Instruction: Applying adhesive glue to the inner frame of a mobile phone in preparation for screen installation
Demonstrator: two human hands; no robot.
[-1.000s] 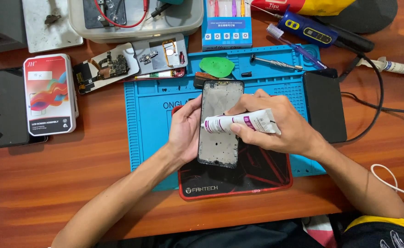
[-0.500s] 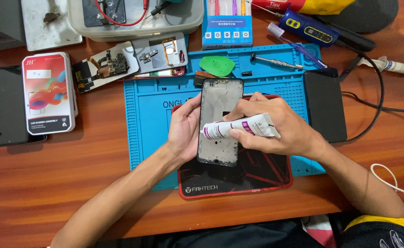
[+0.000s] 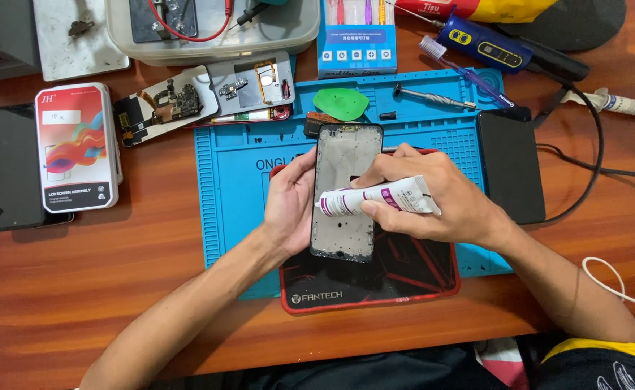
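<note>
My left hand (image 3: 288,206) grips the left edge of a bare phone frame (image 3: 346,159) that lies lengthwise on a black and red mouse pad (image 3: 404,274). My right hand (image 3: 440,198) holds a white and purple glue tube (image 3: 379,198) sideways over the frame, nozzle pointing left at the frame's left side. The frame is grey inside with a dark rim. Both forearms come in from the bottom edge.
A blue silicone work mat (image 3: 238,188) lies under the pad. Left: a boxed screen assembly (image 3: 75,148) and a black phone (image 3: 7,166). Behind: circuit parts (image 3: 166,105), a green pick (image 3: 340,103), a screwdriver (image 3: 433,96), a tool box (image 3: 361,36). Right: a black slab (image 3: 509,162), cables (image 3: 606,159).
The glue tube and my right hand have slid slightly down along the frame's left side. My left hand keeps its hold and the frame has hardly moved.
</note>
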